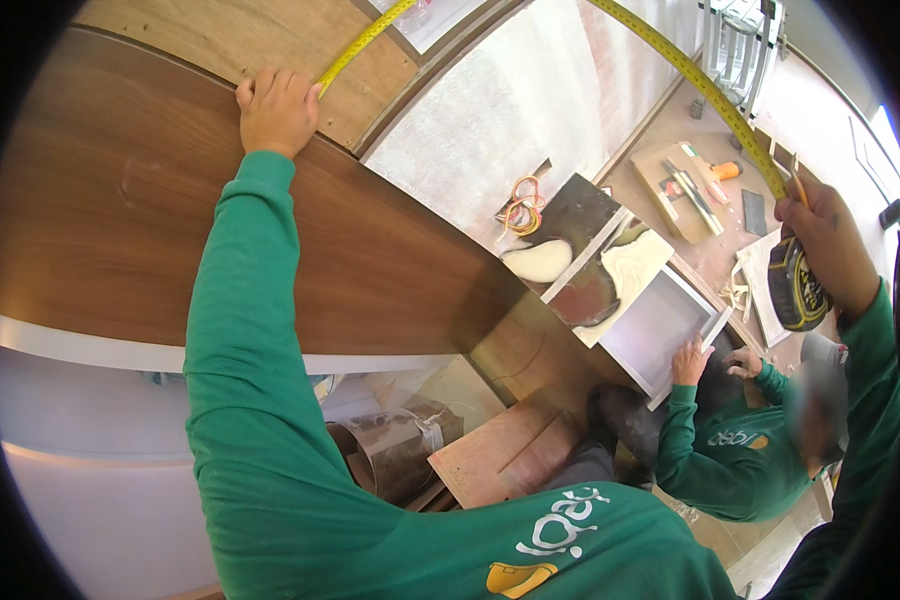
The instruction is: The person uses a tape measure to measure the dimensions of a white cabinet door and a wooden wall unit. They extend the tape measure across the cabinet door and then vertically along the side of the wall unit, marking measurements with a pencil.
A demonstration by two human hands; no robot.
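My left hand [278,112] lies at the far edge of a brown wood-grain panel [150,180], fingers curled and thumb beside them. A yellow tape blade [365,45] runs from that thumb up past the upper rim. It comes back into view farther right and slopes down to my right hand [835,235]. There I grip the black and yellow tape measure [798,285], its case hanging below my fingers. A thin pencil [799,183] sticks up from the same hand. The blade's very end is hidden at my left hand.
A co-worker in a green shirt [740,450] sits at lower right, hands at a white drawer-like box [655,325]. Beyond it are smeared boards [625,275], coiled orange cord [522,207], an orange-handled tool [727,171] and a metal ladder [745,50]. A brown cylinder [395,455] stands below the panel.
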